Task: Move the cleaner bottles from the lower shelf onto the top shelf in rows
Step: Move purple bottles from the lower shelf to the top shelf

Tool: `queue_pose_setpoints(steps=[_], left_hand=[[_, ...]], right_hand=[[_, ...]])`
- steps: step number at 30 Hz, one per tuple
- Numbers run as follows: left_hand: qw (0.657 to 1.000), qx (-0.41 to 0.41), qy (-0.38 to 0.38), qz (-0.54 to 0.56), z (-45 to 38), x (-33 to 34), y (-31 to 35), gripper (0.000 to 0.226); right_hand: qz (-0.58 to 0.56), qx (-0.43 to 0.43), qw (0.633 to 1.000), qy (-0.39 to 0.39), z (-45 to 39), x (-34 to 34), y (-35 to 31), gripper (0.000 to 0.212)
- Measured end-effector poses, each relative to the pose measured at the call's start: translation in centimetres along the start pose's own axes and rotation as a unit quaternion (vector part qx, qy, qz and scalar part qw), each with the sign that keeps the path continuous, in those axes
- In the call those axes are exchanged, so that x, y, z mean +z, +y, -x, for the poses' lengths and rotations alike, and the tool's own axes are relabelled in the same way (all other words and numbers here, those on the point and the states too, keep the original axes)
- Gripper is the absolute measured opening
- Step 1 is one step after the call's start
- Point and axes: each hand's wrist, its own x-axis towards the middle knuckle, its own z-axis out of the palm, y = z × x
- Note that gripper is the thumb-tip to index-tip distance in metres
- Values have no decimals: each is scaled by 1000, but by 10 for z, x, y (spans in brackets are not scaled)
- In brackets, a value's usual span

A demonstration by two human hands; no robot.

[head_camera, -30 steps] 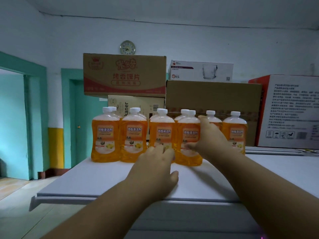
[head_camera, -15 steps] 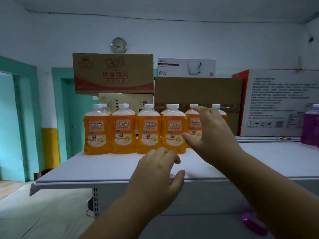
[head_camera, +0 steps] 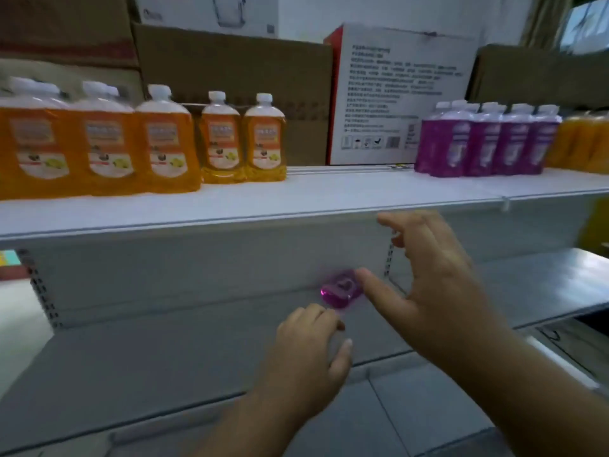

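Several orange cleaner bottles (head_camera: 161,140) with white caps stand in rows at the left of the white top shelf (head_camera: 329,192). Several purple bottles (head_camera: 487,140) stand in a group at its right. On the grey lower shelf (head_camera: 164,351) one purple bottle (head_camera: 339,290) lies by the back panel, seen end-on. My right hand (head_camera: 428,278) hovers over the lower shelf with fingers spread, its thumb tip beside that bottle. My left hand (head_camera: 309,354) is lower, fingers loosely curled just in front of the bottle, holding nothing.
Cardboard boxes (head_camera: 237,84) and a white printed carton (head_camera: 398,94) stand behind the bottles along the back of the top shelf. More orange bottles (head_camera: 583,140) are blurred at the far right. A second lower shelf section (head_camera: 540,282) continues to the right.
The view has swung right and down from the orange bottles. Both hands have dropped from the top shelf to the lower shelf and are now close to the purple bottle.
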Motion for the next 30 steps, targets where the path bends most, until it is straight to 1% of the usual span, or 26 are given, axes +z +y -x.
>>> queue_pose_setpoints(steps=[4,7,10,14,16,21,23,27,30], left_hand=[[997,-35,-64,31,1,74,37,25],[992,-57,-101,39,-2,113,49,21],[988,-95,-120,37,-18,142,36,21],[982,-152,-103,41,-60,180,-3,28],[983,-156,-98,15,-86,199,-26,28],[978,-135,-68,-144,-147,241,-86,31],[966,-153,-94,-188,-163,258,-104,36],[927,-213,-148,-272,-182,282,-125,60],[897,-277,-211,-271,-195,281,-122,75]], right_hand=[[24,52,997,-51,44,-19,57,58],[29,81,993,-81,59,-23,94,59],[25,97,991,-86,58,-13,123,59],[34,123,987,-99,52,17,163,57],[40,147,982,-109,46,31,182,57],[38,189,972,-135,29,61,220,57],[34,204,970,-131,25,69,230,57],[24,214,966,-141,27,78,248,57],[11,215,965,-147,32,80,264,56]])
